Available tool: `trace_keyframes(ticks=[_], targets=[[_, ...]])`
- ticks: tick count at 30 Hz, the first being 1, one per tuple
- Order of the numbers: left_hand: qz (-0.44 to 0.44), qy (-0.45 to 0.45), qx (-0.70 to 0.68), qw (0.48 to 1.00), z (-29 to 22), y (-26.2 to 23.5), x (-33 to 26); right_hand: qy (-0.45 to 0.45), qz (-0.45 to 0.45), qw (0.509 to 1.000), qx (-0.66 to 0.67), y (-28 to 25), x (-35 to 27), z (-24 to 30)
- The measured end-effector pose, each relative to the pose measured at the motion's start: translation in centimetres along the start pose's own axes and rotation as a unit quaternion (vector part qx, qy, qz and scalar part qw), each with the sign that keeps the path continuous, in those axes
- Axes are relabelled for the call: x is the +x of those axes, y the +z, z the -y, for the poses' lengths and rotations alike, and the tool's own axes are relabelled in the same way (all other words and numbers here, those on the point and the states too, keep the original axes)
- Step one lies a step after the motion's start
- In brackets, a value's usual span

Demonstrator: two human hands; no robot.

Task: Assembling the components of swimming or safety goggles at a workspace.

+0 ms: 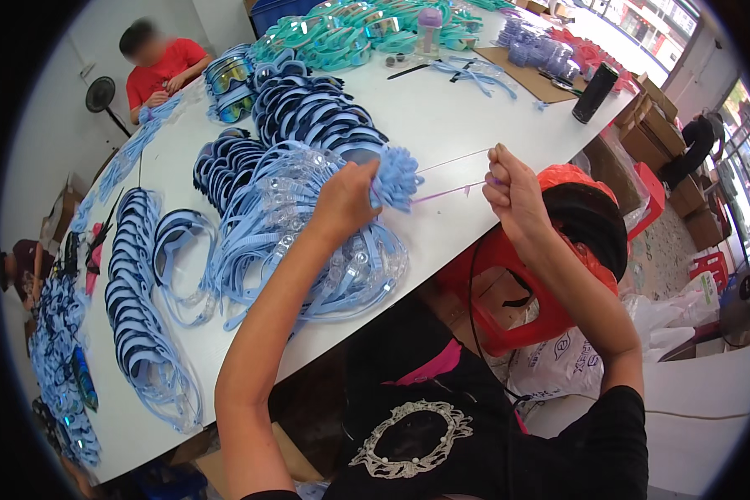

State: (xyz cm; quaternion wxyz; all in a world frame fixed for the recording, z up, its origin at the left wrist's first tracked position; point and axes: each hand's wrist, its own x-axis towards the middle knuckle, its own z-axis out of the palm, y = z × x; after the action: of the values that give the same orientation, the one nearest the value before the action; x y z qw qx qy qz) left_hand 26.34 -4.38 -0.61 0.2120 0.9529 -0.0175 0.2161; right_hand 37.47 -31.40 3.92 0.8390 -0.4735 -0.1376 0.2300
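Observation:
My left hand [344, 202] is closed around a thick bundle of light blue straps [397, 178], whose bunched ends stick out past my fingers. From this bundle a thin purple cord [448, 194] runs taut to my right hand [512, 190], which is closed on it over the table's near edge. A second thin dark line spans the same gap above the cord. Below my left hand lies a heap of blue straps with clear plastic buckles [262, 242]. Nested blue-and-black goggle frames [312, 108] stand in rows just beyond.
Another row of goggle frames [132, 283] lies at left, beside one loose goggle [179, 242]. Teal goggles [333, 42] pile up at the back. A black cylinder [596, 92] stands at the right edge. A red stool [508, 308] is below. A person in red [162, 71] works across the table.

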Motion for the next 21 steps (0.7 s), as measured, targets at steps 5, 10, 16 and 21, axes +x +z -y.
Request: trace_keyframes(ticks=[5, 10, 16, 21], targets=[[-0.056, 0.201, 0.154, 0.966, -2.2, -0.2, -1.1, 0.046, -0.044, 0.998, 0.005, 2.4, 3.8, -4.1], [-0.042, 0.183, 0.177, 0.966, -1.2, 0.4, -1.5, -0.044, 0.102, 0.993, -0.050, 4.7, 3.7, -3.6], [0.020, -0.002, 0.113, 0.993, -0.4, 0.7, -0.4, -0.230, 0.257, 0.835, -0.430, 4.0, -9.3, 2.5], [0.024, -0.062, 0.050, 0.997, -1.2, -0.4, 0.5, -0.047, 0.317, 0.830, -0.457, 0.2, -15.2, -0.9]])
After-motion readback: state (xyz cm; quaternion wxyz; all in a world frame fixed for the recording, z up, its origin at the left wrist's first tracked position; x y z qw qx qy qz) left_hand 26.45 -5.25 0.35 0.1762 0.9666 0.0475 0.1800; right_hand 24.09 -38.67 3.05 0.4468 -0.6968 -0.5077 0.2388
